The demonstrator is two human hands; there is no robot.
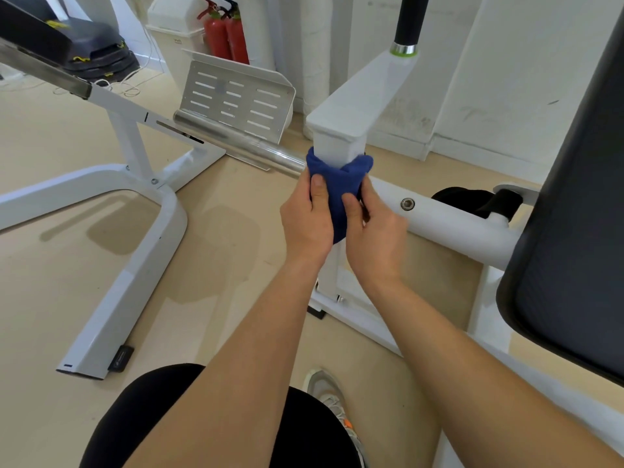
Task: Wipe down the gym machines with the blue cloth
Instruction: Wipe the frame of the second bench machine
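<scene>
Head view, center of frame: blue cloth [337, 187] wrapped round a white upright post [339, 146] of the gym machine, just below the post's capped top. Left hand [305, 219] curled closed on the cloth's left side, thumb pressed flat on the fabric. Right hand [373, 228] closed on the cloth's right side, thumb on the front, other fingers behind the post & hidden. Both hands nearly touching, cloth bunched btwn them. Chrome bar [236, 140] runs up-left from the post. Black pad [570, 231] fills the right edge. Slotted metal footplate [236, 99] upper center; two red extinguishers [226, 35] at top.
</scene>
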